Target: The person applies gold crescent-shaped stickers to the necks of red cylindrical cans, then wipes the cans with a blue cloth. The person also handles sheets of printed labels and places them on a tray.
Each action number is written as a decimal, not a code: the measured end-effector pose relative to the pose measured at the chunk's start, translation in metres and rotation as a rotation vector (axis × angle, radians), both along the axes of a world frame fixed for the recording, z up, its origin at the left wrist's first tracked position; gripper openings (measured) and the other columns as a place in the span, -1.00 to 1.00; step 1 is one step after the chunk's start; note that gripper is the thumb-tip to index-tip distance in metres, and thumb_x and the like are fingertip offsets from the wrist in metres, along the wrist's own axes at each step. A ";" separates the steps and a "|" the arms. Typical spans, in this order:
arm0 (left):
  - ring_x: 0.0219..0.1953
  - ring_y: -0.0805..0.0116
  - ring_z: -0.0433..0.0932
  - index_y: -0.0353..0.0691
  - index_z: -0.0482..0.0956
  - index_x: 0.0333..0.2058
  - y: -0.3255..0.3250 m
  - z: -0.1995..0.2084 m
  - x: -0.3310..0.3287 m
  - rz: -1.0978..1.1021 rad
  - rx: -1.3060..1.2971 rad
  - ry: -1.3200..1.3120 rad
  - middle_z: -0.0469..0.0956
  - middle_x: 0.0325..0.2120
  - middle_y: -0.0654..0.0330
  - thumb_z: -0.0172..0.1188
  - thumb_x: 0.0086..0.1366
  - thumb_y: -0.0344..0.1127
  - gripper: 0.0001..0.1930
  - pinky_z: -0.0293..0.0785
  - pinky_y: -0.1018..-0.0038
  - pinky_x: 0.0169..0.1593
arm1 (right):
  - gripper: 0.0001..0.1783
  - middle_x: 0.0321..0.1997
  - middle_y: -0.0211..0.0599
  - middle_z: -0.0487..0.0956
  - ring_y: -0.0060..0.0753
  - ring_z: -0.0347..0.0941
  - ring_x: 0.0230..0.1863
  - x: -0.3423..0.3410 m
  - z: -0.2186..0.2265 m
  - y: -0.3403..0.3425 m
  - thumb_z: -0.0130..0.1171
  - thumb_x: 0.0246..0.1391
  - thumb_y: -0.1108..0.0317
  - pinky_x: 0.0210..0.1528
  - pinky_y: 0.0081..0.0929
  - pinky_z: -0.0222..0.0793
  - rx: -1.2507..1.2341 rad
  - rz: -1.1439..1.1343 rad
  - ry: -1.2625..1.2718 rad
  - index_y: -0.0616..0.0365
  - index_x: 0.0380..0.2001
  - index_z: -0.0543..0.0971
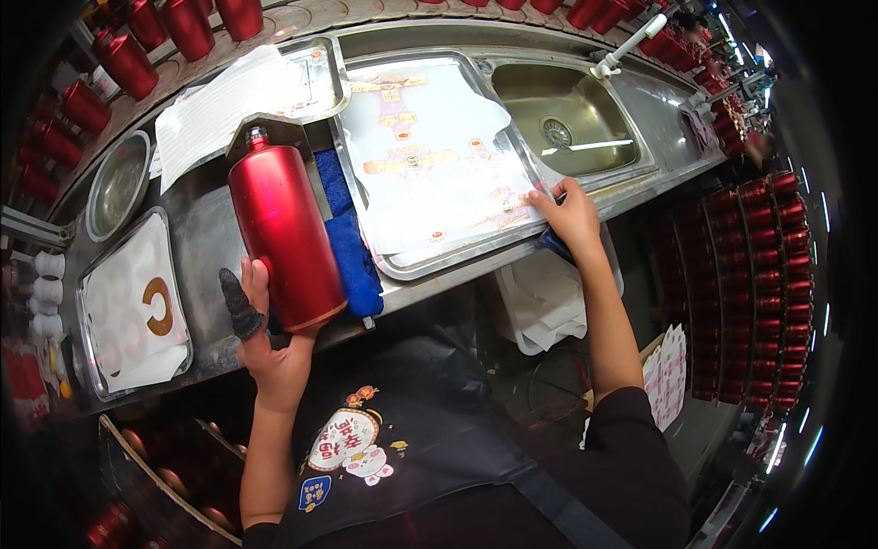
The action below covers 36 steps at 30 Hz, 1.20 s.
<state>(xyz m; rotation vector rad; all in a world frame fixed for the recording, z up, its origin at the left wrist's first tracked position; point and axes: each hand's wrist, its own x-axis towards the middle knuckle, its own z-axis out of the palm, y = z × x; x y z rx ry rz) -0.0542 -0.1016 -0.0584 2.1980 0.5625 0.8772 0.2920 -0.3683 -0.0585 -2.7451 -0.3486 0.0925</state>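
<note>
My left hand (279,361) holds a large shiny red metal bottle (283,229) at its base, with the silver-topped neck pointing away from me. A dark cover sits on one raised finger of that hand. To the right lies a metal tray (402,268) bearing a wet-looking pale decal sheet (448,197) with pink and gold prints. My right hand (572,215) is at the tray's near right corner, thumb and finger closed on the sheet's edge. Something dark blue shows beneath that hand, partly hidden.
A blue cloth (352,261) lies between bottle and tray. The sink (567,119) is at right, under a white tap (631,46). Leftward are a round metal basin (119,188) and a small tray (187,352) with a gold ring-shaped piece. Red bottles (745,284) crowd racks around.
</note>
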 end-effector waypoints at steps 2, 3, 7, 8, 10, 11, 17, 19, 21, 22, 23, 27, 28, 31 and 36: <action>0.42 0.20 0.20 -0.36 0.22 0.35 0.000 -0.001 0.001 -0.012 0.001 -0.010 0.33 0.33 0.04 0.47 0.11 -0.40 -0.14 -0.19 0.22 0.51 | -0.57 -0.34 0.00 0.63 0.14 0.56 -0.22 -0.004 0.001 0.004 0.35 -0.03 0.01 -0.18 -0.05 0.41 -0.024 0.009 -0.035 0.20 -0.43 0.55; 0.42 0.21 0.20 -0.37 0.22 0.35 0.000 -0.001 0.001 -0.015 0.007 -0.011 0.33 0.33 0.04 0.47 0.11 -0.40 -0.14 -0.19 0.22 0.51 | -0.59 -0.33 -0.01 0.64 0.12 0.56 -0.22 -0.007 0.003 0.005 0.35 -0.03 0.03 -0.18 -0.06 0.42 -0.034 -0.031 -0.042 0.20 -0.44 0.56; 0.42 0.21 0.21 -0.36 0.22 0.35 0.001 -0.003 0.001 -0.023 0.021 -0.009 0.34 0.32 0.04 0.47 0.11 -0.40 -0.14 -0.16 0.23 0.50 | -0.67 -0.35 -0.05 0.65 0.08 0.58 -0.25 -0.015 0.009 0.010 0.33 -0.02 0.12 -0.20 -0.11 0.44 -0.006 -0.006 -0.239 0.20 -0.44 0.60; 0.42 0.15 0.21 -0.34 0.24 0.34 0.000 -0.003 0.001 -0.016 0.026 -0.011 0.31 0.33 0.01 0.48 0.09 -0.43 -0.14 -0.05 0.23 0.47 | -0.70 -0.37 -0.06 0.66 0.06 0.58 -0.27 -0.016 0.012 0.011 0.31 -0.01 0.14 -0.21 -0.13 0.44 -0.032 0.002 -0.273 0.20 -0.44 0.62; 0.41 0.03 0.22 -0.30 0.29 0.33 0.000 -0.004 0.001 -0.015 0.027 -0.010 0.27 0.35 -0.06 0.49 0.04 -0.48 -0.14 0.17 0.23 0.40 | -0.73 -0.41 -0.06 0.66 0.01 0.59 -0.31 -0.012 0.020 0.011 0.30 0.00 0.19 -0.23 -0.18 0.45 0.095 0.041 -0.233 0.21 -0.42 0.63; 0.41 0.03 0.22 -0.30 0.29 0.33 -0.001 -0.004 0.001 -0.013 0.014 -0.010 0.27 0.35 -0.05 0.49 0.04 -0.48 -0.14 0.17 0.23 0.40 | -0.75 -0.43 -0.06 0.66 -0.02 0.60 -0.34 -0.009 0.023 0.011 0.29 0.01 0.22 -0.24 -0.21 0.46 0.145 0.050 -0.181 0.22 -0.41 0.64; 0.41 0.03 0.21 -0.30 0.29 0.33 -0.001 -0.003 0.000 -0.012 0.025 -0.010 0.27 0.35 -0.03 0.49 0.02 -0.48 -0.13 0.14 0.23 0.41 | -0.83 -0.53 -0.38 0.60 -0.64 0.45 -0.46 0.048 0.045 -0.003 0.29 0.09 0.38 -0.34 -0.57 0.39 0.329 0.230 -0.140 0.30 -0.43 0.60; 0.41 0.03 0.22 -0.31 0.30 0.32 -0.001 -0.002 -0.001 -0.006 0.043 -0.003 0.27 0.35 -0.03 0.49 0.02 -0.49 -0.14 0.14 0.22 0.41 | -0.83 -0.54 -0.41 0.59 -0.65 0.43 -0.48 0.078 0.047 -0.014 0.29 0.10 0.38 -0.36 -0.58 0.37 0.359 0.236 -0.161 0.28 -0.43 0.59; 0.41 0.03 0.22 -0.31 0.30 0.32 -0.001 -0.002 -0.002 -0.010 0.029 -0.008 0.28 0.35 -0.02 0.50 0.02 -0.49 -0.14 0.15 0.22 0.41 | -0.85 -0.53 -0.44 0.58 -0.68 0.41 -0.49 0.117 0.048 -0.027 0.28 0.11 0.38 -0.39 -0.62 0.34 0.267 0.166 -0.177 0.23 -0.44 0.60; 0.41 0.03 0.22 -0.31 0.30 0.32 -0.001 -0.002 -0.002 -0.005 0.028 -0.010 0.28 0.35 -0.03 0.50 0.02 -0.49 -0.14 0.15 0.22 0.41 | -0.85 -0.54 -0.45 0.58 -0.68 0.41 -0.49 0.138 0.046 -0.034 0.29 0.11 0.37 -0.40 -0.61 0.33 0.283 0.122 -0.161 0.22 -0.45 0.60; 0.40 0.03 0.23 -0.31 0.30 0.32 -0.001 -0.002 -0.002 0.007 0.033 -0.002 0.28 0.35 -0.03 0.50 0.01 -0.49 -0.14 0.15 0.22 0.41 | -0.85 -0.54 -0.45 0.57 -0.68 0.41 -0.50 0.160 0.041 -0.041 0.29 0.10 0.37 -0.41 -0.61 0.32 0.319 0.092 -0.150 0.21 -0.45 0.60; 0.44 0.21 0.16 -0.37 0.24 0.34 -0.003 -0.002 -0.003 -0.004 -0.004 -0.015 0.30 0.35 0.07 0.49 0.10 -0.35 -0.13 -0.17 0.20 0.51 | -0.83 -0.56 -0.47 0.56 -0.63 0.40 -0.53 0.236 0.000 -0.076 0.34 0.03 0.32 -0.42 -0.51 0.35 0.244 -0.007 -0.077 0.17 -0.49 0.60; 0.42 0.15 0.19 -0.35 0.26 0.33 -0.003 -0.003 -0.003 -0.004 -0.006 -0.028 0.32 0.33 0.05 0.50 0.07 -0.39 -0.14 -0.09 0.18 0.48 | -0.84 -0.56 -0.42 0.57 -0.58 0.44 -0.52 0.250 -0.016 -0.083 0.35 0.01 0.32 -0.41 -0.48 0.37 0.114 -0.010 -0.094 0.17 -0.49 0.60; 0.39 0.05 0.26 -0.30 0.33 0.30 -0.004 -0.001 -0.005 0.040 0.038 0.007 0.42 0.26 0.04 0.53 0.00 -0.42 -0.13 -0.03 0.08 0.46 | -0.84 -0.49 -0.20 0.66 -0.36 0.59 -0.43 0.281 -0.060 -0.096 0.35 -0.03 0.32 -0.34 -0.36 0.46 -0.137 -0.027 -0.113 0.17 -0.49 0.63; 0.39 0.02 0.25 -0.28 0.28 0.32 0.000 0.008 -0.011 0.009 0.060 0.052 0.40 0.28 0.06 0.51 0.03 -0.34 -0.13 -0.10 -0.04 0.45 | -0.87 -0.57 -0.23 0.62 -0.35 0.55 -0.55 0.306 -0.097 -0.100 0.26 -0.03 0.40 -0.49 -0.33 0.43 -0.249 0.131 0.071 0.23 -0.55 0.62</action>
